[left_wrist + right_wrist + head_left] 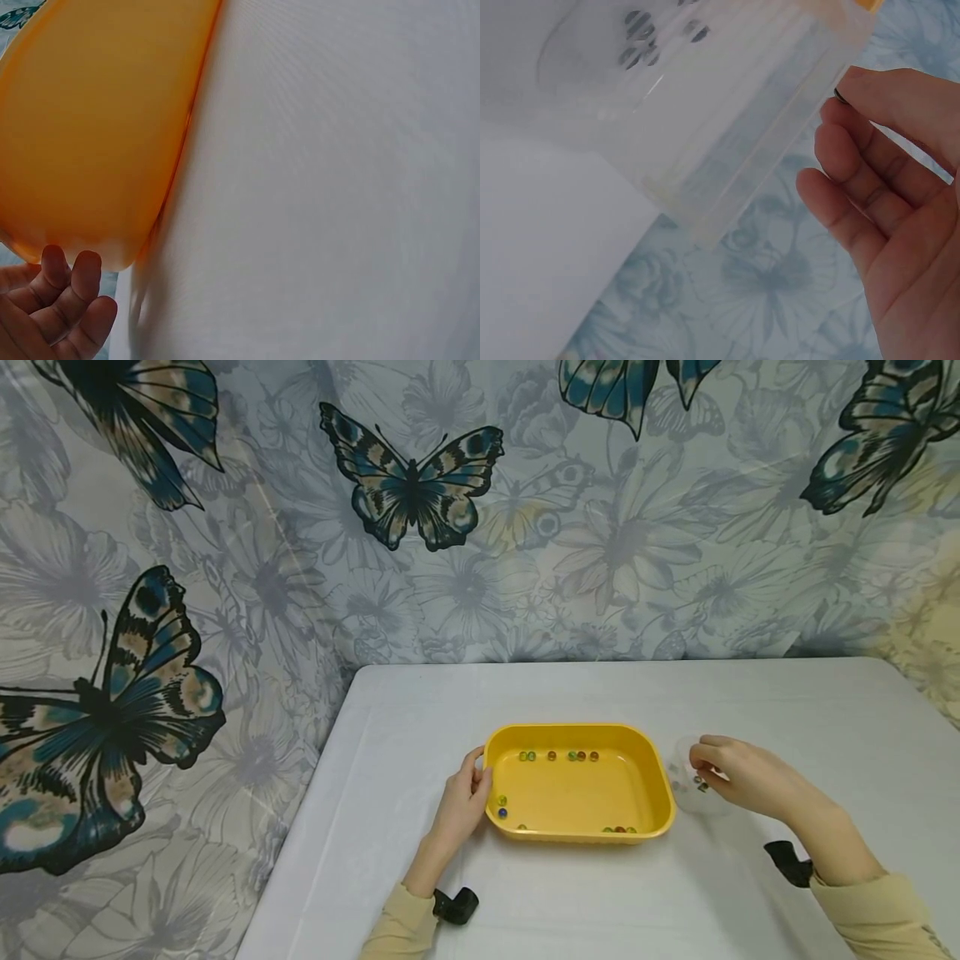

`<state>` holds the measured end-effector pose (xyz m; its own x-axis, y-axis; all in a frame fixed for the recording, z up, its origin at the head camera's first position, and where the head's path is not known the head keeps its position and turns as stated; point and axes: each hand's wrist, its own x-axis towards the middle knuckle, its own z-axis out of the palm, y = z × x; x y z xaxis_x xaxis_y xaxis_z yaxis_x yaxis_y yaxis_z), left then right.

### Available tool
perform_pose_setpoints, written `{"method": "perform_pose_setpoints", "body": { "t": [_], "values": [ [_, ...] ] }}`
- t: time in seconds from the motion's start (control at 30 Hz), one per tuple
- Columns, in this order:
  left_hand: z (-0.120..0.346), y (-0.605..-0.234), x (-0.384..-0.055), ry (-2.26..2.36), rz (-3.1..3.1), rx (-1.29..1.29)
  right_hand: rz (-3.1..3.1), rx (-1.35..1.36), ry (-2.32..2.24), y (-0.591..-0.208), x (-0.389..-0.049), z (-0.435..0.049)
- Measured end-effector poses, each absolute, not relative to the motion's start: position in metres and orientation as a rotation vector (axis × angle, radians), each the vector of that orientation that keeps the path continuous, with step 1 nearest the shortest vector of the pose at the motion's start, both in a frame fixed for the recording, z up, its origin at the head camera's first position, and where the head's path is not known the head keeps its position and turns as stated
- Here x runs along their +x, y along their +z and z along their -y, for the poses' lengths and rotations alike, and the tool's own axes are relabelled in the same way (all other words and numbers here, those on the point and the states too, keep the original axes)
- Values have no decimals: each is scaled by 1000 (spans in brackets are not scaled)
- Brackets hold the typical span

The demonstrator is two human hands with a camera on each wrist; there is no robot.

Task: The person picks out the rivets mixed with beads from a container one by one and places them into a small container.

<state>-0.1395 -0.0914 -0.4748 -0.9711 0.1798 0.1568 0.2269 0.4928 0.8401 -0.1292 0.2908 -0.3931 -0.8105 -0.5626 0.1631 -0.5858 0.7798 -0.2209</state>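
A yellow plastic tray (pixel 581 793) lies on the table with several glass marbles (pixel 502 813) inside, along its far side, left end and near side. At its left end my left hand (pixel 459 802) grips the rim; in the left wrist view the curled fingers (pixel 86 274) are against the tray's outer wall. To the right of the tray stands a clear plastic container (pixel 727 127) holding several dark marbles (pixel 639 26), blurred by its ribbed wall. Over its rim, my right hand (pixel 742 777) pinches a small dark marble (pixel 840 96), mostly hidden between thumb and forefinger.
A white cloth covers the table (pixel 375 868). Behind it and at the left rises a wall (pixel 270 568) papered with flowers and butterflies. Black wrist cameras (pixel 456 907) are strapped at both wrists.
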Motion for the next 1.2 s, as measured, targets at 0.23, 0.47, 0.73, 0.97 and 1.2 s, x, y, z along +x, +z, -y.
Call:
{"method": "perform_pose_setpoints", "body": {
  "t": [0.23,0.47,0.73,0.97,1.2],
  "values": [
    [92,-472,-140,-1493,2690,-363,2793,964,395,-397,-128,-296],
    [94,-472,-142,-1470,2695,-376,2763,944,368,-399,-127,-297],
    [96,-471,-142,-1455,2685,-406,2787,943,367,-402,-129,-298],
    [96,-470,-141,-1419,2705,-394,2824,905,362,-400,-127,-298],
    [98,-468,-140,-1414,2714,-392,2716,912,344,-401,-123,-300]
  ]
}}
